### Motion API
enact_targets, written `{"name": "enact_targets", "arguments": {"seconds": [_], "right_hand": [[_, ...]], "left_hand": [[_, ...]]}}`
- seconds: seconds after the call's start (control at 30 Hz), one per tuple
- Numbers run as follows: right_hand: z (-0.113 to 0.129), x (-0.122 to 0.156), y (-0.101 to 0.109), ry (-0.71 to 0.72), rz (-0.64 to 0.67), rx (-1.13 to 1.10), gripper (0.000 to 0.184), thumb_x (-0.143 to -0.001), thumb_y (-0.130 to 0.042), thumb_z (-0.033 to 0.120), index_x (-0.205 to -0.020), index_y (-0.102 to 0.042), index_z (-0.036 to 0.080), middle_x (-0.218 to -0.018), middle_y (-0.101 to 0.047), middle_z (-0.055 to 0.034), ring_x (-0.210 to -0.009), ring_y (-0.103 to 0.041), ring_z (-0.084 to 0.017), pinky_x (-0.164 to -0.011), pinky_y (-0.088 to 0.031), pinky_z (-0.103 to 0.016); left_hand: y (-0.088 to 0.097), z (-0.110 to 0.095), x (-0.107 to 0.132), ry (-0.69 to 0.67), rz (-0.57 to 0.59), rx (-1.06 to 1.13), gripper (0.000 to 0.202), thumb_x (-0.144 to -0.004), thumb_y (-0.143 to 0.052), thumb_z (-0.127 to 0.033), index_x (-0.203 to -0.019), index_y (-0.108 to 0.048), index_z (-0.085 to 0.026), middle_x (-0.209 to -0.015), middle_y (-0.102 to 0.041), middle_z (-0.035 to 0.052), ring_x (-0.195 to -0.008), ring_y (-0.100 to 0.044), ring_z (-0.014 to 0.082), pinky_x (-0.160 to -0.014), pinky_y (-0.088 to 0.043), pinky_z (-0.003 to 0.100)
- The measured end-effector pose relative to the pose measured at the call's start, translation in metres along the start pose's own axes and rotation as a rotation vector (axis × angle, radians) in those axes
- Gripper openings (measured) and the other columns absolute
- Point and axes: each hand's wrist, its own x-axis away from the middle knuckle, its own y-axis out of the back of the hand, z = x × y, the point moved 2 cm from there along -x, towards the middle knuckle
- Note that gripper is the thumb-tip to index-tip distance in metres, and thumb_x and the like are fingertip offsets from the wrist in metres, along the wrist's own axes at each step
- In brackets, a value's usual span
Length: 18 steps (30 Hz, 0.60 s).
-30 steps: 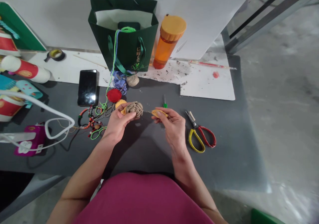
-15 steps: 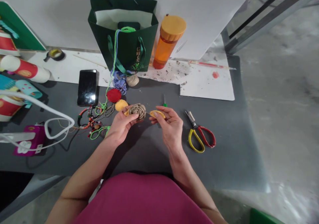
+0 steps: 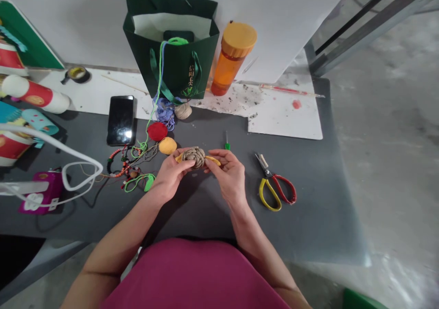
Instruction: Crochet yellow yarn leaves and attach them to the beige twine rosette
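Observation:
My left hand (image 3: 169,176) is closed on a grey-brown coiled twine rosette (image 3: 194,155), thumb on its front edge. A bit of yellow (image 3: 179,158) sticks out at the rosette's left side, partly hidden by the fingers. Between thumb and fingers, my right hand (image 3: 231,175) pinches a small yellow leaf-shaped piece (image 3: 213,160). That piece lies against the rosette's right edge; whether it is joined there I cannot tell. Just beyond the hands are a yellow ball (image 3: 168,146), a red round piece (image 3: 157,131) and a green-handled awl-like tool (image 3: 227,145).
Scissors (image 3: 273,183) lie right of my hands. Beaded strings (image 3: 118,162), green yarn (image 3: 149,182) and a phone (image 3: 121,120) are at left. A green paper bag (image 3: 174,62) and an orange bottle (image 3: 229,68) stand behind. A white cable (image 3: 78,155) loops at left.
My right hand has moved left, bringing the yellow leaf-shaped piece up to the rosette and closing the gap between them. My left hand has shifted slightly right with the rosette.

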Motion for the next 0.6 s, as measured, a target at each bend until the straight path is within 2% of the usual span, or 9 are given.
{"name": "enact_targets", "arguments": {"seconds": [0.07,0.23,0.37,0.6], "right_hand": [[0.002,-0.001,0.002,0.012,0.01,-0.012,0.036,-0.068,-0.087,0.037,-0.097,-0.07,0.023,-0.08,-0.079,-0.0002,-0.065,-0.073,-0.015,-0.06,-0.063,-0.028],[0.002,0.001,0.002,0.04,-0.047,0.042,0.022,-0.072,-0.083,0.036,-0.081,-0.068,0.022,-0.07,-0.075,-0.0001,-0.059,-0.07,-0.014,-0.06,-0.062,-0.029],[-0.001,0.004,-0.001,0.091,-0.087,0.086,0.021,-0.073,-0.08,0.032,-0.089,-0.068,0.023,-0.074,-0.073,0.0013,-0.06,-0.069,-0.013,-0.06,-0.061,-0.028],[-0.001,0.009,-0.007,0.145,-0.12,-0.014,0.06,-0.074,-0.08,0.025,-0.127,-0.053,0.03,-0.08,-0.071,0.0045,-0.073,-0.072,-0.016,-0.069,-0.061,-0.03]], "left_hand": [[0.0,-0.002,-0.001,0.018,0.006,0.031,0.033,-0.061,-0.084,-0.014,-0.091,-0.072,-0.016,-0.089,-0.076,0.0027,-0.083,-0.07,0.016,-0.082,-0.054,0.029],[-0.001,-0.003,-0.001,0.016,-0.011,0.047,0.029,-0.06,-0.084,-0.014,-0.087,-0.074,-0.016,-0.087,-0.077,0.0024,-0.079,-0.069,0.0149,-0.078,-0.055,0.027],[-0.002,0.003,0.0,0.012,-0.014,0.049,0.033,-0.059,-0.086,-0.014,-0.089,-0.074,-0.015,-0.088,-0.078,0.0023,-0.081,-0.07,0.0147,-0.078,-0.055,0.025],[-0.006,0.005,0.002,0.056,0.026,0.128,0.03,-0.06,-0.086,-0.018,-0.088,-0.075,-0.017,-0.088,-0.079,0.0014,-0.081,-0.072,0.0144,-0.082,-0.057,0.027]]}}
